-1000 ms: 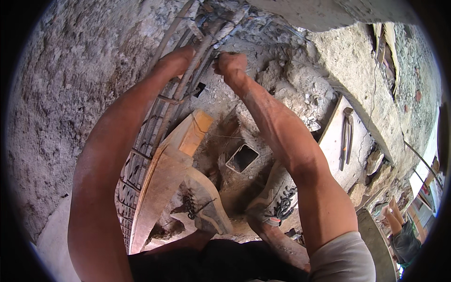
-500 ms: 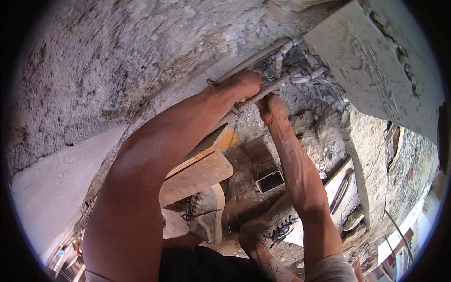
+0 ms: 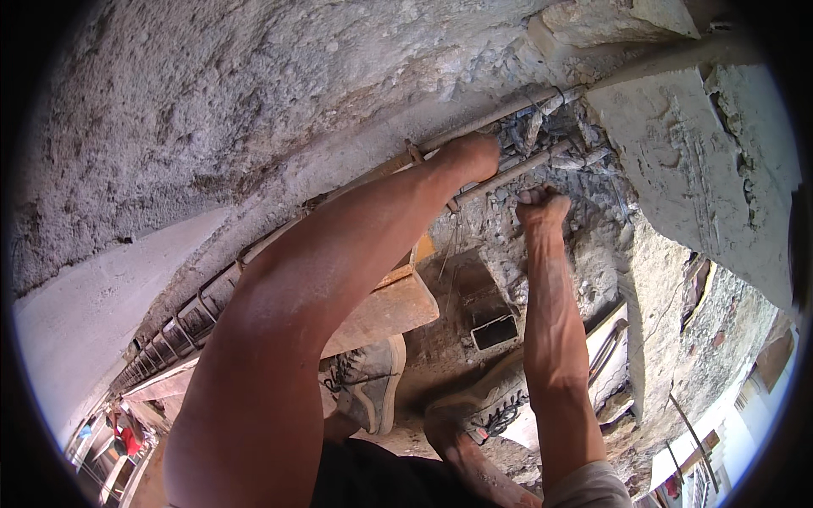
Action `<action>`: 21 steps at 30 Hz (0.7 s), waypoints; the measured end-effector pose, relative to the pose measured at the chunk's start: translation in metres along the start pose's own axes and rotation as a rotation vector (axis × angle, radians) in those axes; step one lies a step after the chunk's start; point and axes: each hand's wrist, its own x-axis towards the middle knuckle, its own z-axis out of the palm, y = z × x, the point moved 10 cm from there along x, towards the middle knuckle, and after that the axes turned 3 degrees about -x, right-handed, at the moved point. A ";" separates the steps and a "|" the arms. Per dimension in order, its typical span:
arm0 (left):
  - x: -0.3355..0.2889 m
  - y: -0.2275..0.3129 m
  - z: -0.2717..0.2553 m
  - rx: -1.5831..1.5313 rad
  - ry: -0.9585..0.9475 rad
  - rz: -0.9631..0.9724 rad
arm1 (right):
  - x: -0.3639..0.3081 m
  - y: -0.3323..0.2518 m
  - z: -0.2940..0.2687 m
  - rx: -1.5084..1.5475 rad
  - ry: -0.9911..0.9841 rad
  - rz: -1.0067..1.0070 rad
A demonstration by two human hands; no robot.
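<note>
Two long rebars run side by side toward a concrete block (image 3: 686, 144): a far rebar (image 3: 487, 120) and a near rebar (image 3: 521, 170). My left hand (image 3: 477, 157) is bent down at the wrist between them, its fingers hidden underneath. On the near side of the near rebar, apart from it, is my right hand (image 3: 544, 208), its fingers curled into a fist. Whatever it may hold does not show. Rusty stirrups hook around the bars close to my left wrist. Thin tie wires (image 3: 451, 241) hang below the near rebar.
Rough concrete wall (image 3: 212, 110) rises along the far side. Below my hands lie a rectangular metal tube (image 3: 494, 332) and a wooden board (image 3: 389, 315). Pliers (image 3: 606, 354) rest on a pale slab, partly behind my right forearm. More caged rebar (image 3: 190, 320) extends to the left.
My right hand has drawn back from the near rebar toward me and curled shut. My left hand stays between the bars. The whole view has shifted, showing more rebar cage at the left.
</note>
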 end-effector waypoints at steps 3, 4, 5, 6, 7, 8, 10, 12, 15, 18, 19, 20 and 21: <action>0.015 -0.009 0.001 -0.085 0.161 -0.066 | -0.056 0.007 0.016 0.056 -0.146 0.082; 0.023 -0.012 0.001 -0.128 0.185 -0.107 | -0.053 0.004 0.017 0.041 -0.167 0.075; 0.027 -0.016 0.000 -0.155 0.225 -0.140 | -0.047 0.002 0.018 0.025 -0.188 0.068; 0.030 -0.016 0.000 -0.172 0.255 -0.148 | -0.043 -0.005 0.020 0.015 -0.204 0.051; 0.034 -0.015 -0.002 -0.188 0.288 -0.152 | -0.039 -0.013 0.025 -0.018 -0.247 0.060; 0.037 -0.015 -0.003 -0.201 0.317 -0.148 | -0.032 -0.025 0.022 -0.143 -0.200 -0.038; 0.034 -0.028 -0.009 -0.209 0.381 -0.173 | -0.041 -0.032 0.034 -0.408 -0.118 -0.198; 0.035 -0.033 -0.012 -0.226 0.423 -0.183 | -0.050 -0.036 0.030 -0.507 -0.040 -0.240; 0.038 -0.027 -0.013 -0.252 0.446 -0.156 | -0.034 -0.035 0.003 -0.473 0.063 -0.221; 0.036 -0.030 -0.008 -0.280 0.446 -0.149 | -0.043 -0.025 -0.003 -0.439 0.214 -0.326; 0.041 -0.028 -0.004 -0.318 0.431 -0.140 | -0.044 -0.032 0.003 -0.516 0.194 -0.487; 0.053 -0.029 0.006 -0.393 0.382 -0.168 | -0.038 -0.047 0.008 -0.686 0.195 -0.722; 0.057 -0.035 0.012 -0.456 0.341 -0.216 | -0.041 -0.044 0.023 -0.700 0.091 -0.831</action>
